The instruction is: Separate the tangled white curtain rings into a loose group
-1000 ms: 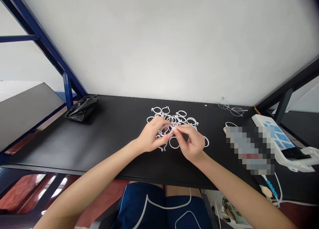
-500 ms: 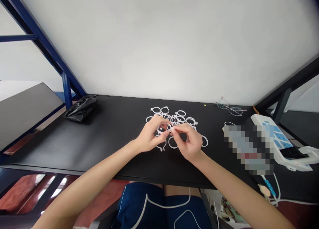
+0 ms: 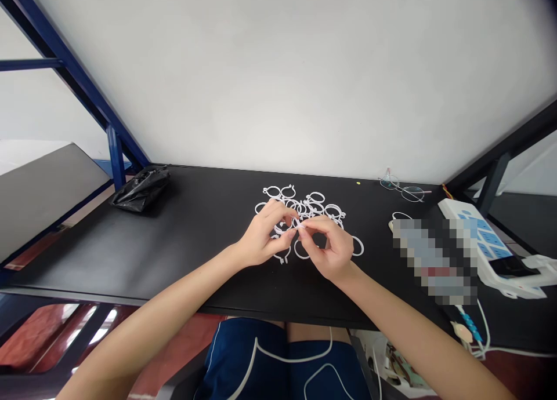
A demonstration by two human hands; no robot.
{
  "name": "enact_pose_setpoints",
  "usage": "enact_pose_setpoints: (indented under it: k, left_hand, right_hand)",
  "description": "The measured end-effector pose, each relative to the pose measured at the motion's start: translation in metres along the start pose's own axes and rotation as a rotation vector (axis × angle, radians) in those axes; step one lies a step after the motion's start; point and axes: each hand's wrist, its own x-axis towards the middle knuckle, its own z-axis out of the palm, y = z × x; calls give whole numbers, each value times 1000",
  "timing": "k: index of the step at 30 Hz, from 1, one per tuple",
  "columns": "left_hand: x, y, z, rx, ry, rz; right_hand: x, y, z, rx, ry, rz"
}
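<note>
Fingers point(image 3: 285, 236) of the left hand point(image 3: 260, 243) and right hand point(image 3: 334, 250) are closed on one white ring point(image 3: 300, 226), held over the table point(image 3: 195, 237) at mid-width. A pile of rings point(image 3: 315, 206) lies just beyond. Black bag point(image 3: 141, 190) sits far left, glasses point(image 3: 402, 190) far right.

A black table point(image 3: 174, 243) is seen before a white wall point(image 3: 282, 69). At its far left corner a crumpled black plastic bag point(image 3: 141, 189) is laid, near a blue metal frame point(image 3: 82, 93). A pair of glasses point(image 3: 402, 189) is placed at the far right edge. A white power strip point(image 3: 483, 240) is found further right, with a dark device point(image 3: 511, 266) resting on it. White cables point(image 3: 487, 330) are hung below it.
</note>
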Motion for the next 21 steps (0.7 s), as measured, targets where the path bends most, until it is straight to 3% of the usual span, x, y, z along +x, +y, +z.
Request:
enact_pose_setpoints:
  k: [21]
  left_hand:
    - [-3,-5,5,-34,19,-11]
  right_hand:
    - [0,0,1,-24,-20,-12]
